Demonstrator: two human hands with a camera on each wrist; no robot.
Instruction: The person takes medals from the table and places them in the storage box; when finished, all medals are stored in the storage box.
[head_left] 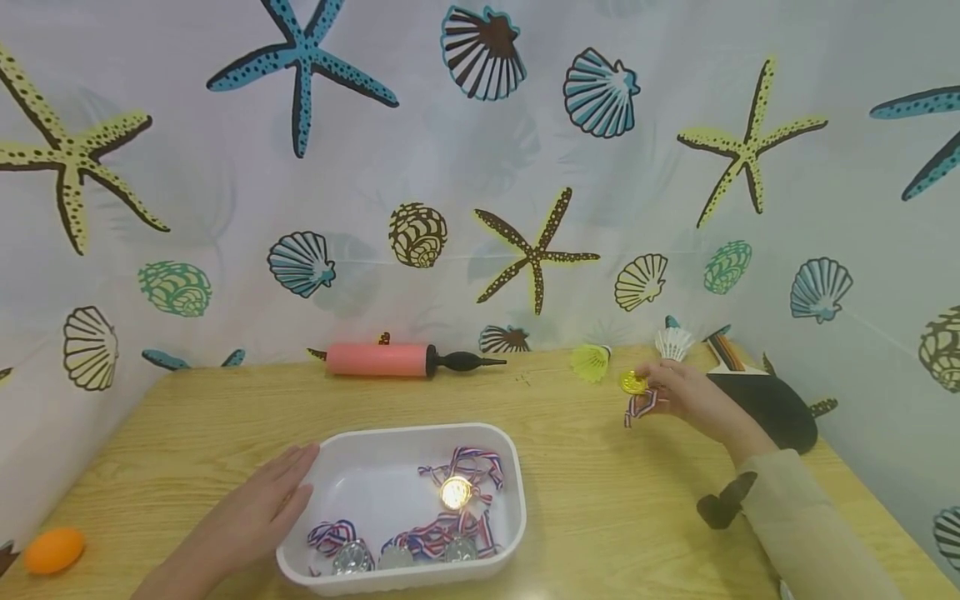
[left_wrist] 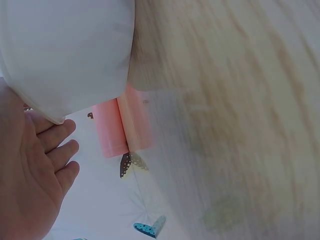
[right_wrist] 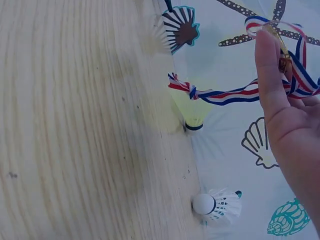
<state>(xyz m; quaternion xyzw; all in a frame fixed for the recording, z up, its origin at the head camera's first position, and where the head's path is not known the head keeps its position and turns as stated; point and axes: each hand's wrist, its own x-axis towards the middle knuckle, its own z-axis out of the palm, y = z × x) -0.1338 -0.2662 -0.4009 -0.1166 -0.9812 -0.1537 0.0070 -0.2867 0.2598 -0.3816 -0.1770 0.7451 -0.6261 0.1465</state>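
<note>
My right hand [head_left: 686, 396] pinches a gold medal [head_left: 633, 382] above the table's back right. Its red, white and blue ribbon [right_wrist: 230, 95] trails from the fingers in the right wrist view. The left hand [head_left: 258, 508] touches the left rim of a white plastic tub [head_left: 517, 492], its fingers fairly straight. In the left wrist view, the tub's edge hides part of that hand. Inside the tub lie another gold medal [head_left: 456, 492] and several silver medals, among them a silver medal [head_left: 352, 557] at the front left, with tangled striped ribbons [head_left: 431, 537].
Along the back stand a pink hand pump [head_left: 378, 360], a yellow shuttlecock [head_left: 591, 362] and a white shuttlecock [head_left: 673, 342]. A black table tennis paddle [head_left: 772, 408] lies to the right. At the left edge is an orange ball [head_left: 54, 550]. A patterned curtain [head_left: 420, 150] hangs behind the table.
</note>
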